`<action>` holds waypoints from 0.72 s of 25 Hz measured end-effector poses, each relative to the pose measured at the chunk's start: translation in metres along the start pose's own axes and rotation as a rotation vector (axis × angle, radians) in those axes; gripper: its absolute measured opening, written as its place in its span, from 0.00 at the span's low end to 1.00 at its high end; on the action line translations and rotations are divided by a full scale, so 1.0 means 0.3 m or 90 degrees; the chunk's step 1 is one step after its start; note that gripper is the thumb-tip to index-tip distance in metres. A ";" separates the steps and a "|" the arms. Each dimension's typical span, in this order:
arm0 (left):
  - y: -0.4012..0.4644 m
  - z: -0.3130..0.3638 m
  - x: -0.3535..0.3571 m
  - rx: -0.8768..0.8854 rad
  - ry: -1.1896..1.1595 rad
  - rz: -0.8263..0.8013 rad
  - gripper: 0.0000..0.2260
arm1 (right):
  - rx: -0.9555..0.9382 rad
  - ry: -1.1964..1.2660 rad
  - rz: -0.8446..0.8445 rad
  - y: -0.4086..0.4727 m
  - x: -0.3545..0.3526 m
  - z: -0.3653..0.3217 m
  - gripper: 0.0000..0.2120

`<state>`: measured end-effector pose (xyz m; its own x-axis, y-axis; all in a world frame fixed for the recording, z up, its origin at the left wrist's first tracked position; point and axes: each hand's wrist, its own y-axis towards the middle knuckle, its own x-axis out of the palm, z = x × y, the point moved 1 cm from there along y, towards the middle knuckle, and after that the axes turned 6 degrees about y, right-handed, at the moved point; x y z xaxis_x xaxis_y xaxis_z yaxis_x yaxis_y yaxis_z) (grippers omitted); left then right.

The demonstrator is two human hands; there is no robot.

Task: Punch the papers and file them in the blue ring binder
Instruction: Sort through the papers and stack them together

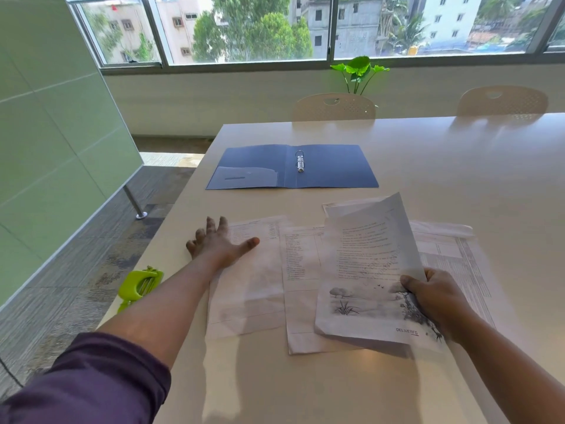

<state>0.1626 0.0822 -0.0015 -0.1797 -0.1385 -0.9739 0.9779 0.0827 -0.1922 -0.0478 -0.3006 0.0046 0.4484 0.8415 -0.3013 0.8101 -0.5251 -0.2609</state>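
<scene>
Binder (330, 166): I see it open on the table (458, 154), behind the papers.
Papers (302, 286): spread before me, overlapping side by side.
Lifted sheet (367, 270): in my right hand (437, 301), above the papers.
Left hand (218, 243): on the leftmost sheet.
Punch (139, 284): table's left edge.
Chairs (333, 107): behind the table.

Bright daylight from windows (244, 26) — table (458, 166) glare, soft shadows, wide-angle edge distortion

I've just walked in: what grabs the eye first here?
The blue ring binder lying open at the table's far side, its metal rings showing. Nearer, printed sheets are spread out; the right hand grips an illustrated sheet, lifted off them. The left hand lies flat beside a lime-green punch.
</scene>
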 end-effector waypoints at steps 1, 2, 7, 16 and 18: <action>0.001 -0.005 0.006 0.023 0.022 0.004 0.56 | 0.001 0.002 0.001 0.002 0.001 0.002 0.03; 0.002 -0.011 0.015 0.039 0.040 0.012 0.56 | 0.001 0.001 0.001 0.004 0.002 0.004 0.03; 0.008 -0.017 0.038 0.075 0.053 0.084 0.51 | 0.001 0.000 0.005 0.009 0.002 0.005 0.04; -0.015 -0.039 0.069 0.163 -0.146 0.210 0.25 | 0.008 0.004 0.002 0.003 0.002 0.003 0.03; -0.030 -0.042 0.066 0.198 -0.209 0.231 0.20 | 0.008 0.006 0.003 0.000 0.002 0.001 0.03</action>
<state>0.1489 0.0911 -0.0207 0.1673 -0.4587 -0.8727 0.9650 -0.1052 0.2403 -0.0477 -0.3000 0.0043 0.4563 0.8401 -0.2934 0.8027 -0.5309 -0.2716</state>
